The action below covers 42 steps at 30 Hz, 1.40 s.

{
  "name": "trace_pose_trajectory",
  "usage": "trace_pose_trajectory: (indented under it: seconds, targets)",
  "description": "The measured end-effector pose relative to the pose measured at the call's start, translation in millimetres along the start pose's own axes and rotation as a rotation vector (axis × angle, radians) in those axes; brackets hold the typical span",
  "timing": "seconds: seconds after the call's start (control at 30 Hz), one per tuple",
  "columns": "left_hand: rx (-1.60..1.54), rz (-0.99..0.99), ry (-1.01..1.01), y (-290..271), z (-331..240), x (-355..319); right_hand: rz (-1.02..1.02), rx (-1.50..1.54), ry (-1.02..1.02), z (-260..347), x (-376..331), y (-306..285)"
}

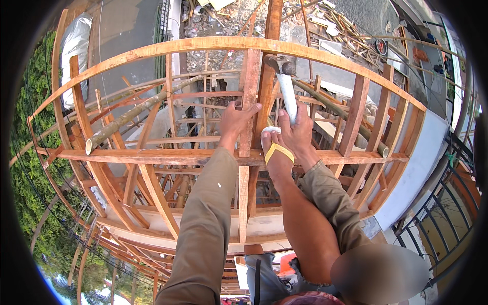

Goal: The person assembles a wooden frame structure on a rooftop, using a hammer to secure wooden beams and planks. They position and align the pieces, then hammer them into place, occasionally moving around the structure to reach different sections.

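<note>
The right hand [297, 131] is closed around the pale handle of a hammer [287, 96], its head at the hand's 12 o'clock; the sleeved forearm enters from 5 o'clock. At the right hand's 9 o'clock, the left hand [235, 121] lays its thumb across a wooden post [249, 86]; its fingers are partly hidden, so how tightly they grip I cannot tell. The left arm reaches up from 6 o'clock. At the right hand's 7 o'clock, a sandalled foot [279, 158] rests against a crossbeam [203, 156]. Further out, bamboo poles [127, 117] lie toward 9 and 3, and a curved rail [203, 44] spans 12.
</note>
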<state>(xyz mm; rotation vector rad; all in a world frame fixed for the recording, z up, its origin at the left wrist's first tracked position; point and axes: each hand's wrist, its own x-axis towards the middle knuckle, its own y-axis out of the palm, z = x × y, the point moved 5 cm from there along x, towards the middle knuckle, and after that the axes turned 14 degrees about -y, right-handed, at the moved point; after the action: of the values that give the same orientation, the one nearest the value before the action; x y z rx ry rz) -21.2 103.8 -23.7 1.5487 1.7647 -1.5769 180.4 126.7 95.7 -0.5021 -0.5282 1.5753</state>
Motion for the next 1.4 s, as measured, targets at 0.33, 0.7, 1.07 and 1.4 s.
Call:
trace_pose_trajectory:
  seconds: [0.33, 0.7, 1.07, 1.4]
  targets:
    - [0.177, 0.027, -0.207, 14, -24, -9, 0.203, -0.141, 0.045, -47, 0, 40]
    - [0.154, 0.066, -0.159, 11, -26, -10, 0.240, -0.129, 0.147, -41, 2, 39]
    - [-0.823, 0.128, -0.191, -5, 19, -26, 0.326, 0.520, 0.433, -6, -33, 41]
    - [-1.597, 0.629, -0.370, 9, -9, -41, 0.300, 0.456, 0.302, 19, -21, 47]
